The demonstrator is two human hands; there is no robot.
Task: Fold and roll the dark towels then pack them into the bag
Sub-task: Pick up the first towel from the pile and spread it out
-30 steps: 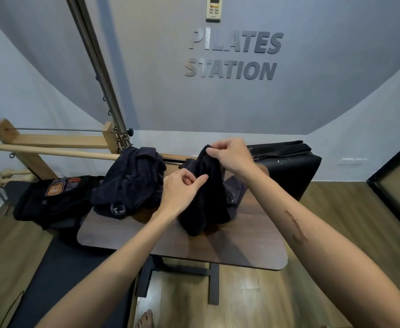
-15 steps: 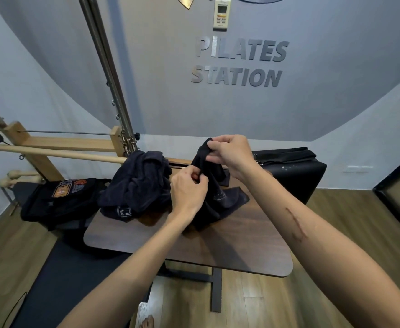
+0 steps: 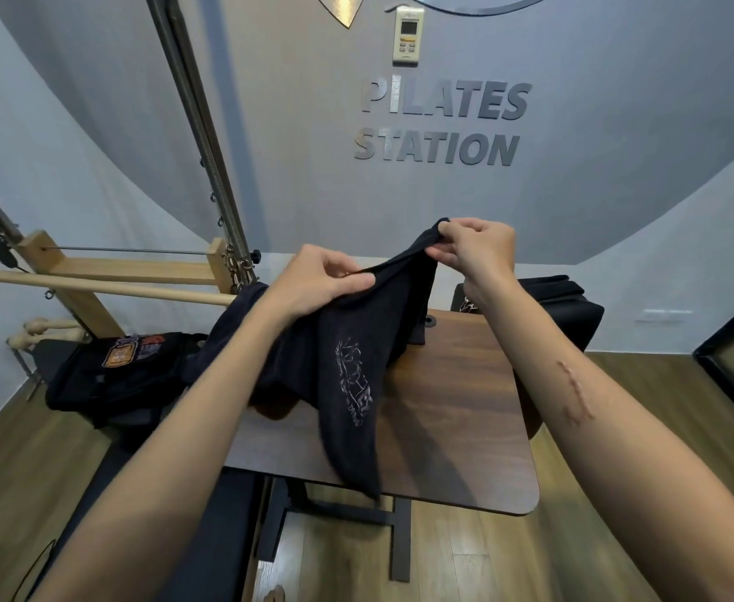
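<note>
While earlier bunched, towel now seemingly hangs spread.

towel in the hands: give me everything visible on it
The held towel is dark navy or black, soft terry-looking cloth, with a pale stitched emblem on its hanging front. It is unfolded and lifted over the wooden table. The left hand and right hand each pinch its top edge, the right higher, so the edge slopes between them. The cloth drapes down to a point near the table's front edge. Its left side merges with another dark towel behind the left arm.
</note>
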